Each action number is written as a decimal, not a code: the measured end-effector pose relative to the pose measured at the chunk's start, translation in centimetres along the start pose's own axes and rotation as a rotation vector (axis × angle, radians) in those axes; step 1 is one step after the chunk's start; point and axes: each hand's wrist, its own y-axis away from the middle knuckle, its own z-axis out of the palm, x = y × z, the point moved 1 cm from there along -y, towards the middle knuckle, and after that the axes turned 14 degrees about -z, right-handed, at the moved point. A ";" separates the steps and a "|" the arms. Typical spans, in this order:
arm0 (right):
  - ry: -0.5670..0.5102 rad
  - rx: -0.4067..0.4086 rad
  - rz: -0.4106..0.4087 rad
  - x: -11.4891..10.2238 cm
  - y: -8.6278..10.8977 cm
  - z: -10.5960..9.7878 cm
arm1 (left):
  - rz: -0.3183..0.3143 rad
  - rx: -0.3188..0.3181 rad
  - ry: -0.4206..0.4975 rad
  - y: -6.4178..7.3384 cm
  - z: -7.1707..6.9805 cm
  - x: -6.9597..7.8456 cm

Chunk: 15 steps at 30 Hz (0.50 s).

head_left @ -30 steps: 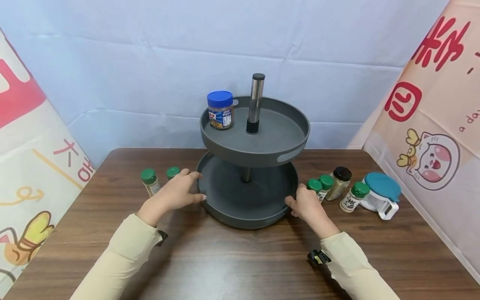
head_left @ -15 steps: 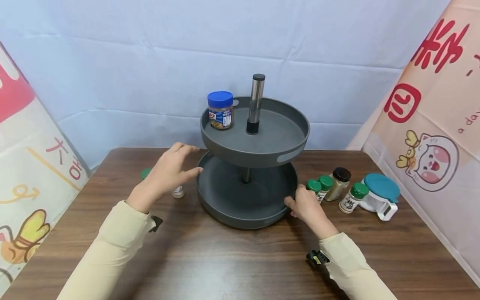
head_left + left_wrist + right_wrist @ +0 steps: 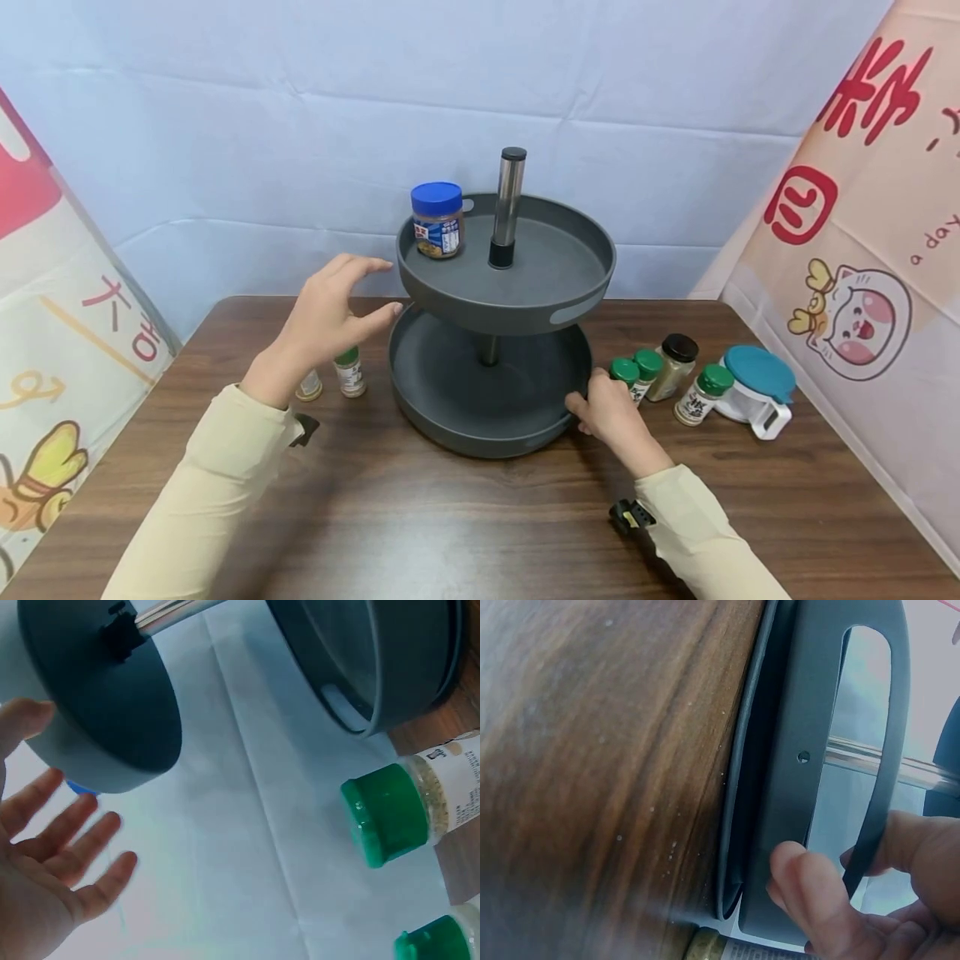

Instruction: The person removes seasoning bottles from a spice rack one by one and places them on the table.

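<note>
A dark grey two-tier turntable rack stands on the table, its upper tray [image 3: 480, 312] and lower tray [image 3: 487, 443] joined by a metal post [image 3: 509, 196]. My left hand [image 3: 318, 321] is raised beside the upper tray's left edge, thumb and fingers spread, holding nothing. In the left wrist view its fingers [image 3: 75, 851] appear apart from the tray. With my right hand [image 3: 615, 412] I grip the lower tray's right rim. The right wrist view shows fingers and thumb through and around its handle slot [image 3: 859, 697]. A blue-lidded jar [image 3: 437, 221] sits on the upper tray's left side.
Two green-capped spice bottles [image 3: 350, 375] stand left of the rack, partly behind my left hand. On the right are several green-capped bottles [image 3: 697, 400], a black-capped jar [image 3: 673, 367] and a white container with a teal lid [image 3: 759, 379].
My left hand has risen from the lower tray's left rim to the upper tray's level, moving slightly left and uncovering a spice bottle. The right hand stays on the lower rim.
</note>
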 end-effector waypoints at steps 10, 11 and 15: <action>0.001 0.012 -0.006 -0.1 0.2 0.0 | 0.125 0.094 0.102 -1.2 -0.3 0.9; 0.002 0.012 -0.006 -0.1 0.2 -0.1 | 0.126 0.093 0.105 -1.3 -0.3 1.0; 0.006 0.012 -0.003 -0.1 0.1 0.0 | 0.145 0.082 0.118 -1.6 -0.1 1.2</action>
